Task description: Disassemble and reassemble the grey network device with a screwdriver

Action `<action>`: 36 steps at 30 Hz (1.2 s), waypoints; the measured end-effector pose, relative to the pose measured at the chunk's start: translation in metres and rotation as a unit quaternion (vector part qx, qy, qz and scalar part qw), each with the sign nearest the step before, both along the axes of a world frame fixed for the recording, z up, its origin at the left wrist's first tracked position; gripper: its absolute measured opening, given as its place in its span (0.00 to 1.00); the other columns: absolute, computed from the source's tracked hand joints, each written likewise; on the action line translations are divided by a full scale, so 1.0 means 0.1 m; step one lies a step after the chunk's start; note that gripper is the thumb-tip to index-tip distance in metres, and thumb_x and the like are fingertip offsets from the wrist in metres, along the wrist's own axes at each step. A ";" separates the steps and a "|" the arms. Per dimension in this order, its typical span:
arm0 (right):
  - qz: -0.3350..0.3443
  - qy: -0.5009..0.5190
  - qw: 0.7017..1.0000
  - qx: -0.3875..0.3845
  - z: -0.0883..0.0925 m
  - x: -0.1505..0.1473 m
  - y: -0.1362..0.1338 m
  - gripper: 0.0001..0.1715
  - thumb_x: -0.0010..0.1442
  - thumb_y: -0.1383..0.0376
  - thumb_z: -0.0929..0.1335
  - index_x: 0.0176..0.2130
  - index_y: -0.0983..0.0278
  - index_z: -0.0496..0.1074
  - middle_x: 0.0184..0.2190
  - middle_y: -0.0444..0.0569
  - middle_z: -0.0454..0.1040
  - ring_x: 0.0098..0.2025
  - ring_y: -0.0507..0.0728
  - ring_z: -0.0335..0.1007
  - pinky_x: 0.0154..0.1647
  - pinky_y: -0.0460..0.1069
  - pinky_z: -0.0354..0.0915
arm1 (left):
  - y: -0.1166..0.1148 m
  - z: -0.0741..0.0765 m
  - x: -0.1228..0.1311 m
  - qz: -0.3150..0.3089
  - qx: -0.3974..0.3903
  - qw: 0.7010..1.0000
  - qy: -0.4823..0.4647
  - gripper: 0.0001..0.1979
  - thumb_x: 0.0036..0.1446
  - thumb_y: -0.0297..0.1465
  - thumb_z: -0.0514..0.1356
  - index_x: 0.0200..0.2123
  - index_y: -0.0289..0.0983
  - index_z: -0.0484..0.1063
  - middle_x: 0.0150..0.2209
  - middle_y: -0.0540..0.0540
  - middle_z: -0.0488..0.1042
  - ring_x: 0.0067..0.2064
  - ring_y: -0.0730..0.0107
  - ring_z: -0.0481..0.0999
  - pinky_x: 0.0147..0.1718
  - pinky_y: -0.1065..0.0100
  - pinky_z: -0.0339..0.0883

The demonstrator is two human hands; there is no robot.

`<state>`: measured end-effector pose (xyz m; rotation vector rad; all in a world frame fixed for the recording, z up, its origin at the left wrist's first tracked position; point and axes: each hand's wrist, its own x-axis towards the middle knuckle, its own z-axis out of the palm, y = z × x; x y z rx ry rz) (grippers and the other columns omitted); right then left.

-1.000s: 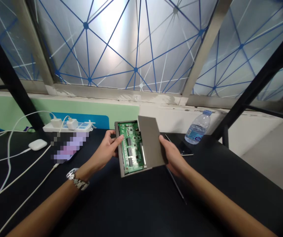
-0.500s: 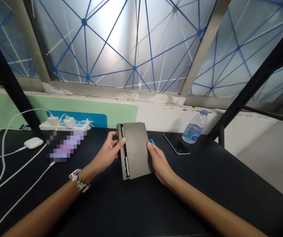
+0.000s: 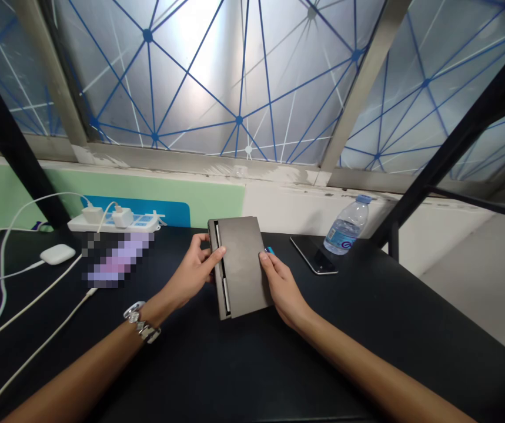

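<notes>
A grey-brown notebook (image 3: 243,270) with a smooth cover is held up over the black desk, tilted slightly. A dark gap with white edges inside runs along its left side. My left hand (image 3: 200,261) grips that left side, thumb on the front and fingers behind. On the right edge, my right hand (image 3: 282,285) holds it with the thumb on the cover; its other fingers are partly hidden behind. A small blue piece (image 3: 270,250) shows just above the right thumb; what it belongs to is hidden.
Right of the notebook lie a dark phone (image 3: 314,256) and an upright water bottle (image 3: 348,226). On the left are a white power strip (image 3: 102,223), a white earbud case (image 3: 57,254), a blurred-out purple item (image 3: 120,261) and white cables (image 3: 32,346). A window wall rises behind the desk (image 3: 234,376).
Both hands keep their hold on the notebook, nearly still. My right thumb sits slightly further left on the cover, and the view has shifted a little.
</notes>
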<state>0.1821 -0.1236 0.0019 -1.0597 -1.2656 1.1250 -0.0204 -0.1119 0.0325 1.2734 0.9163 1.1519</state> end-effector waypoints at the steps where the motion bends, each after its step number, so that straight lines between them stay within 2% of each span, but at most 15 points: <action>1: 0.001 0.003 1.000 0.000 0.00 0.00 0.00 0.24 0.65 0.47 0.64 0.50 0.59 0.75 0.46 0.52 0.79 0.47 0.64 0.75 0.50 0.59 0.68 | -0.01 0.00 0.01 0.001 -0.001 1.000 0.001 0.23 0.58 0.45 0.63 0.47 0.43 0.55 0.42 0.44 0.77 0.38 0.63 0.79 0.28 0.67 0.75; 9: 0.005 -0.004 1.000 -0.004 0.02 -0.02 -0.01 0.23 0.65 0.47 0.64 0.48 0.60 0.75 0.46 0.52 0.79 0.46 0.62 0.75 0.48 0.56 0.68 | -0.04 0.02 0.04 -0.004 -0.013 1.000 -0.003 0.26 0.57 0.41 0.66 0.50 0.41 0.56 0.44 0.41 0.77 0.42 0.57 0.80 0.31 0.64 0.76; 12: 0.001 -0.023 1.000 -0.001 0.03 -0.04 -0.03 0.24 0.65 0.47 0.64 0.47 0.61 0.75 0.46 0.51 0.79 0.45 0.62 0.75 0.47 0.54 0.68 | -0.04 0.00 0.05 -0.002 0.014 1.000 -0.022 0.26 0.57 0.39 0.66 0.53 0.40 0.58 0.52 0.38 0.75 0.52 0.54 0.77 0.45 0.57 0.76; 15: 0.002 -0.046 0.999 0.000 0.02 -0.06 -0.06 0.23 0.65 0.47 0.64 0.46 0.60 0.74 0.45 0.50 0.79 0.45 0.61 0.74 0.47 0.54 0.68 | -0.03 -0.02 0.06 0.016 0.042 0.999 -0.027 0.28 0.55 0.35 0.68 0.55 0.39 0.60 0.59 0.38 0.70 0.60 0.54 0.71 0.57 0.56 0.68; 20: 0.036 -0.051 0.998 -0.003 0.06 -0.03 -0.06 0.22 0.65 0.46 0.63 0.43 0.60 0.73 0.38 0.49 0.78 0.41 0.61 0.75 0.45 0.55 0.70 | -0.04 -0.02 0.06 0.031 0.020 0.999 -0.038 0.31 0.51 0.33 0.70 0.56 0.38 0.62 0.56 0.37 0.72 0.56 0.52 0.74 0.53 0.54 0.71; 24: 0.051 -0.063 0.997 -0.010 0.10 0.01 -0.06 0.23 0.65 0.46 0.63 0.44 0.60 0.73 0.36 0.48 0.78 0.40 0.61 0.76 0.44 0.55 0.71 | -0.05 -0.01 0.06 0.029 0.010 0.998 -0.053 0.31 0.51 0.33 0.70 0.56 0.38 0.62 0.56 0.37 0.73 0.56 0.52 0.74 0.54 0.53 0.70; 30: 0.082 -0.042 0.996 -0.012 0.11 0.00 -0.08 0.21 0.66 0.48 0.64 0.47 0.59 0.73 0.41 0.50 0.79 0.42 0.61 0.76 0.44 0.55 0.72 | -0.06 -0.02 0.04 -0.017 0.007 0.998 -0.056 0.30 0.57 0.34 0.66 0.60 0.40 0.59 0.60 0.38 0.68 0.60 0.53 0.70 0.57 0.54 0.68; 34: 0.093 -0.026 0.995 -0.014 0.14 -0.03 -0.12 0.23 0.66 0.49 0.63 0.53 0.58 0.72 0.47 0.52 0.79 0.48 0.63 0.76 0.47 0.57 0.73 | -0.06 -0.02 0.05 -0.026 0.002 0.998 -0.055 0.30 0.58 0.34 0.65 0.61 0.40 0.58 0.62 0.38 0.67 0.62 0.52 0.68 0.57 0.55 0.68; 36: 0.118 -0.021 0.992 -0.033 0.20 -0.02 -0.16 0.26 0.65 0.51 0.65 0.59 0.55 0.67 0.51 0.53 0.76 0.48 0.63 0.76 0.43 0.57 0.76 | -0.05 -0.02 0.05 -0.017 0.005 0.998 -0.063 0.30 0.58 0.35 0.65 0.61 0.39 0.58 0.61 0.37 0.67 0.62 0.51 0.68 0.57 0.54 0.67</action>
